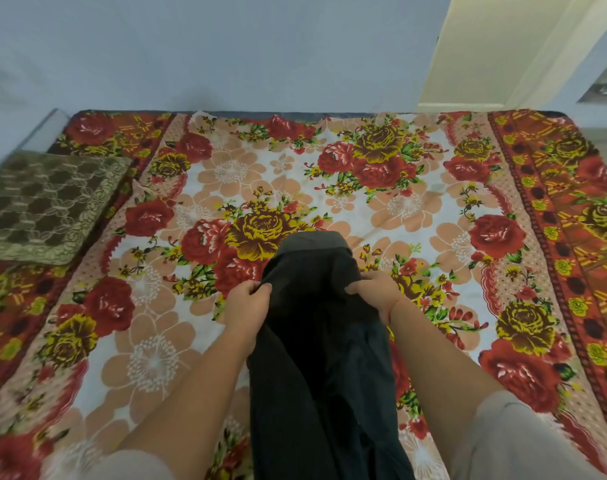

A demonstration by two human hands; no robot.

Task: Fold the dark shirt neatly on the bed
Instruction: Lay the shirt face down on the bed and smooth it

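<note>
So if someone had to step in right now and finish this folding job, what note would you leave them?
left grip: pinches the dark shirt at its left edge.
right grip: holds the right edge, level with the other hand.
Shirt: a long narrow strip, its far end resting on the floral bed, the rest running back toward the person.
Done: the shirt seems to be narrowed lengthwise; no neat fold yet.
Left: lay it flat, fold it over, smooth it.
</note>
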